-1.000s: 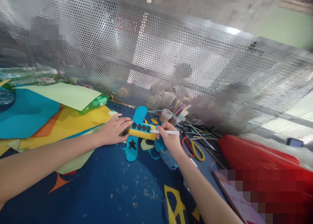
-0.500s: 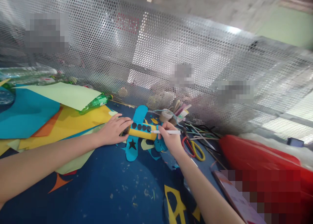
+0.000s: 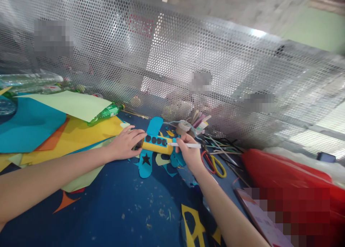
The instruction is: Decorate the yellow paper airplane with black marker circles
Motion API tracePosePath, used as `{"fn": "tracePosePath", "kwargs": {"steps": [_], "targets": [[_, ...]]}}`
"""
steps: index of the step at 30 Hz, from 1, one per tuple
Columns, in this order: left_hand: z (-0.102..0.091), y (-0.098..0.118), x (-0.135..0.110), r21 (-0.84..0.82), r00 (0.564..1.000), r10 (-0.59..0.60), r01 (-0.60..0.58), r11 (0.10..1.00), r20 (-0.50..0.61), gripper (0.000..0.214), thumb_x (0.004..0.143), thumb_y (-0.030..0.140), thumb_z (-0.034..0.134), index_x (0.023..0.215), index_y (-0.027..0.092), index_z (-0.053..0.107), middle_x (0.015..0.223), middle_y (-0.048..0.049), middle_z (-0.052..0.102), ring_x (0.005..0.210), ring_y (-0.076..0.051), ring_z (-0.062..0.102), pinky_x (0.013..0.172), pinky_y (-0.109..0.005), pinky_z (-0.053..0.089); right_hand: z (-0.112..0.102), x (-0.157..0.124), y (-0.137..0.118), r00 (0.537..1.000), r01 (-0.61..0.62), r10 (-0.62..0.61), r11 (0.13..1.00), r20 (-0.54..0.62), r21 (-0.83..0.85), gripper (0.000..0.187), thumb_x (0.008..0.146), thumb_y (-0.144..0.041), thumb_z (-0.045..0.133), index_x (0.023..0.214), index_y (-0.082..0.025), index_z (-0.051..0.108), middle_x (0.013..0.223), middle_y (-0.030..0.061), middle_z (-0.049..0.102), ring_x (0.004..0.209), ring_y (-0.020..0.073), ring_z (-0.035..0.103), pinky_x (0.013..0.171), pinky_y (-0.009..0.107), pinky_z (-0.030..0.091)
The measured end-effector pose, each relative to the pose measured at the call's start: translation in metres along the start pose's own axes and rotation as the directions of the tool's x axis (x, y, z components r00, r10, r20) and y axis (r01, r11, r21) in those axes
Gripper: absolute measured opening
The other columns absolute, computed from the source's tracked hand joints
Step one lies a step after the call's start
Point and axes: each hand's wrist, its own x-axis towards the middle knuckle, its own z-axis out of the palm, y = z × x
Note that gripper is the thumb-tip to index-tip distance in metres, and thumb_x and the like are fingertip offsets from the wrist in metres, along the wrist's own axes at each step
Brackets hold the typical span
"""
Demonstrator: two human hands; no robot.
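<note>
Toy plane: the yellow-and-blue toy plane (image 3: 157, 148) is lying on the blue table (image 3: 121, 200), nearer the back edge, along the perforated screen (image 3: 113, 42), than the front.
Left forearm: it is slanting inward from the table's left side, low and nearly straight at the wrist.
Left hand: the left hand (image 3: 128, 143) is facing back-up, fingers spreading toward the plane, thumb below and fingertips above, holding its left end.
Right forearm: it is rising diagonally from the table's front right corner.
Right hand: the right hand (image 3: 190, 155) is curling in a writing grip, pinching a white pen (image 3: 193, 145) that is pointing left.
Pen tip: it is sitting at the rightmost black dot; whether it is touching cannot be told.
Gap: the hands are working apart, the plane's body lying between them.
Covered: the left fingers are hiding the plane's left end; the right fingers are hiding the pen's middle.
Scissor handles: the red and yellow handles (image 3: 223, 174) are lying just beside the right wrist; the blades are hard to make out.
Cut off: both forearms and a yellow scrap (image 3: 198, 223) are running out of view, the table's front edge too.
Blurred: shapes behind the screen are showing only dimly; blocks are masking part of the red bag (image 3: 283, 171) toward the table's right edge.
</note>
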Motion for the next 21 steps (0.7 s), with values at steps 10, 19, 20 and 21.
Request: {"fn": "tracePosePath", "kwargs": {"steps": [10, 19, 20, 21], "targets": [[-0.0006, 0.0004, 0.0005, -0.011, 1.000, -0.005, 0.005, 1.000, 0.002, 0.042, 0.086, 0.031, 0.051, 0.126, 0.016, 0.051, 0.125, -0.0106, 0.061, 0.114, -0.025, 0.057, 0.113, -0.050, 0.026, 0.0000, -0.0002, -0.0006, 1.000, -0.013, 0.013, 1.000, 0.012, 0.000, 0.026, 0.074, -0.028, 0.058, 0.055, -0.023, 0.041, 0.038, -0.0055, 0.050, 0.038, 0.0091, 0.037, 0.043, 0.022, 0.029], [-0.0003, 0.0007, 0.0004, -0.014, 1.000, -0.012, 0.012, 1.000, 0.005, 0.044, 0.085, 0.031, 0.052, 0.126, 0.017, 0.050, 0.125, -0.0102, 0.060, 0.114, -0.026, 0.057, 0.112, -0.049, 0.027, -0.0002, 0.0002, 0.0001, 1.000, -0.013, 0.013, 1.000, 0.018, 0.001, 0.027, 0.074, -0.029, 0.058, 0.054, -0.024, 0.040, 0.038, -0.0055, 0.050, 0.039, 0.0097, 0.037, 0.043, 0.023, 0.030], [-0.0002, 0.0006, 0.0003, -0.013, 1.000, -0.011, 0.011, 1.000, 0.003, 0.043, 0.085, 0.031, 0.051, 0.126, 0.017, 0.050, 0.125, -0.0103, 0.060, 0.114, -0.026, 0.057, 0.112, -0.049, 0.027, -0.0001, 0.0002, 0.0000, 1.000, -0.009, 0.009, 1.000, 0.016, 0.002, 0.027, 0.075, -0.030, 0.058, 0.054, -0.024, 0.040, 0.038, -0.0053, 0.050, 0.039, 0.0100, 0.038, 0.044, 0.023, 0.030], [0.0000, 0.0004, 0.0002, -0.011, 1.000, -0.009, 0.009, 1.000, 0.001, 0.043, 0.085, 0.031, 0.051, 0.126, 0.017, 0.050, 0.125, -0.0104, 0.060, 0.114, -0.025, 0.057, 0.112, -0.049, 0.027, -0.0001, 0.0001, -0.0002, 1.000, -0.008, 0.008, 1.000, 0.010, 0.001, 0.027, 0.075, -0.030, 0.058, 0.055, -0.024, 0.041, 0.039, -0.0052, 0.051, 0.039, 0.0102, 0.039, 0.044, 0.023, 0.031]]}}
